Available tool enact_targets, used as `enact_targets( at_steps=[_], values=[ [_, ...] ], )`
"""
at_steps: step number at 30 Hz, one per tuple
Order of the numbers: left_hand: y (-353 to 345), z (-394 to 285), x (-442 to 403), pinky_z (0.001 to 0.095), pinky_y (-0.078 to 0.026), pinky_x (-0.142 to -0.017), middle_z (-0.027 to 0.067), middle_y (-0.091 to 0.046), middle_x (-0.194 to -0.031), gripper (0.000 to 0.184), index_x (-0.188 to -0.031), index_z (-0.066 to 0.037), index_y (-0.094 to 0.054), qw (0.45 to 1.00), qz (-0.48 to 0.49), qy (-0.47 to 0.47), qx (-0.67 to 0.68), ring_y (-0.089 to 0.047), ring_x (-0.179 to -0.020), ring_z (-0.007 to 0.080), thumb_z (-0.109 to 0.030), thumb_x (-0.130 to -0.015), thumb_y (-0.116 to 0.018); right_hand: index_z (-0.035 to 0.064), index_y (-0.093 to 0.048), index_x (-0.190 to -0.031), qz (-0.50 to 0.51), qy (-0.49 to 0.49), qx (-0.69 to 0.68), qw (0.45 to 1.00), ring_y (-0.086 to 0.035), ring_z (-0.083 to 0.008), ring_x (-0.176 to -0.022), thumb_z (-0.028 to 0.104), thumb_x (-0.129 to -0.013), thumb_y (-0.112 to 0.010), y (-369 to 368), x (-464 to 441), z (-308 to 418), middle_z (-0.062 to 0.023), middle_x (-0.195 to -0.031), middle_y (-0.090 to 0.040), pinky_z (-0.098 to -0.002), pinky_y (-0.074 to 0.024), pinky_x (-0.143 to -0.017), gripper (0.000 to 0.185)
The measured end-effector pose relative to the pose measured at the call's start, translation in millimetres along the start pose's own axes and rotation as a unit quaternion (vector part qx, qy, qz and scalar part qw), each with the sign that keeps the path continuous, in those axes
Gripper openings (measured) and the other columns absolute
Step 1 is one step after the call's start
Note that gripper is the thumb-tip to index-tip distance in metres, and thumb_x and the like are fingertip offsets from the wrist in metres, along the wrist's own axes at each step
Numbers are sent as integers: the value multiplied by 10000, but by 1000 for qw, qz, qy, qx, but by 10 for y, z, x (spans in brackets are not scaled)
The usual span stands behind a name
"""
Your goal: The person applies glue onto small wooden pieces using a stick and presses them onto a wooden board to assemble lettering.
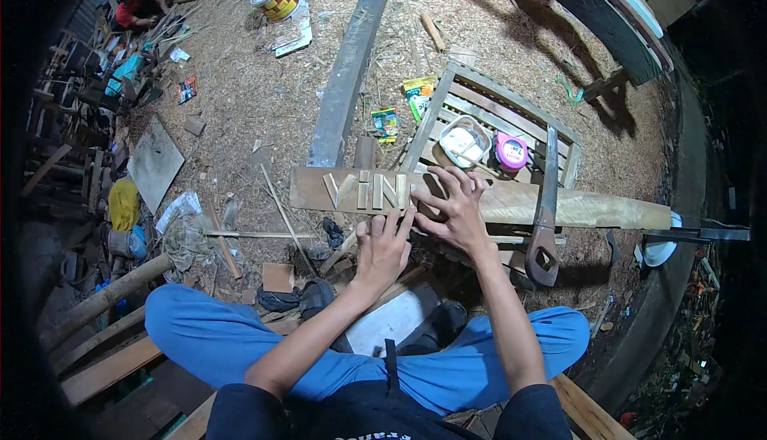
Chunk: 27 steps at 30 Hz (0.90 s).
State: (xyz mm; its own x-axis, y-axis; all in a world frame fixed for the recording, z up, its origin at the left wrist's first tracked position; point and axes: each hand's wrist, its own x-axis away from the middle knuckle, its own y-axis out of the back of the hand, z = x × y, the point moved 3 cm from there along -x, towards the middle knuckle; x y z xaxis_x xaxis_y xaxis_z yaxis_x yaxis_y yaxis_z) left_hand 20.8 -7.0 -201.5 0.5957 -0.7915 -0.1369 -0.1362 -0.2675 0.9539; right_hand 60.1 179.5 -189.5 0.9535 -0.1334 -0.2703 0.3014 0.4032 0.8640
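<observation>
Touching lettered plank (307,188), hands (382,254) (459,212) partly open

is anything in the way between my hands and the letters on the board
Nothing visible: the left hand has its fingertips just below the letters, and the right hand is just right of them. The saw crosses the board further right, outside that gap.

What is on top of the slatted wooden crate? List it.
On the slatted wooden crate sit a clear plastic tub and a rounded pink case. The long brown wooden board and wooden-handled handsaw cross over it; whatever lies beneath them is hidden.
</observation>
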Motion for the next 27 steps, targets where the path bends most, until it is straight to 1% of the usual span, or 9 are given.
enact_targets(
  at_steps=[6,10,12,15,16,18,27],
  values=[
    [4,15,31,474,-272,-1010,71,-540,-1327,774,-1549,-183,-497,1000,9,10,18,-502,-1188,244,-178,-820,-756,327,-805,-1169,-15,7,15,1000,-411,-275,-1405,390,-868,-769,17,-6,12,-58,-1493,-555,-489,-206,-1165,310],
    [17,18,29,470,-264,-1018,78,-535,-1328,799,-1560,-186,-483,1000,7,9,14,-501,-1180,246,-180,-814,-771,328,-807,-1164,-14,8,18,1000,-414,-274,-1400,388,-882,-759,-11,-4,-5,-56,-1488,-558,-488,-208,-1163,292],
    [14,14,29,470,-261,-1020,77,-535,-1327,803,-1561,-186,-481,1000,11,9,13,-500,-1179,245,-179,-813,-771,336,-779,-1183,-16,6,7,1000,-406,-260,-1431,393,-891,-738,-17,0,-9,-63,-1483,-548,-529,-190,-1161,300],
    [12,21,28,469,-258,-1022,75,-534,-1327,806,-1563,-187,-479,1000,15,9,14,-499,-1177,243,-176,-812,-771,329,-782,-1174,-17,0,4,1000,-414,-259,-1423,405,-900,-734,-16,-4,-7,-63,-1476,-554,-528,-191,-1161,288],
    [10,21,27,469,-258,-1022,73,-533,-1329,805,-1564,-187,-479,1000,16,9,17,-498,-1177,242,-173,-813,-769,329,-782,-1174,-16,-1,4,1000,-414,-259,-1423,405,-900,-734,-11,-7,-4,-63,-1476,-554,-528,-191,-1161,288],
    [11,17,23,469,-257,-1022,71,-535,-1325,805,-1565,-188,-477,1000,14,7,13,-498,-1175,239,-171,-814,-766,322,-809,-1150,-14,-1,20,1000,-412,-279,-1409,397,-884,-765,0,-13,4,-62,-1482,-559,-498,-220,-1159,280],
    [16,18,2,475,-278,-1000,59,-545,-1265,810,-1559,-186,-483,1000,-7,4,13,-514,-1128,234,-161,-797,-756,311,-815,-1132,-20,-3,17,1000,-421,-284,-1401,392,-875,-774,20,-32,29,-61,-1477,-567,-491,-226,-1155,272]
  ],
)
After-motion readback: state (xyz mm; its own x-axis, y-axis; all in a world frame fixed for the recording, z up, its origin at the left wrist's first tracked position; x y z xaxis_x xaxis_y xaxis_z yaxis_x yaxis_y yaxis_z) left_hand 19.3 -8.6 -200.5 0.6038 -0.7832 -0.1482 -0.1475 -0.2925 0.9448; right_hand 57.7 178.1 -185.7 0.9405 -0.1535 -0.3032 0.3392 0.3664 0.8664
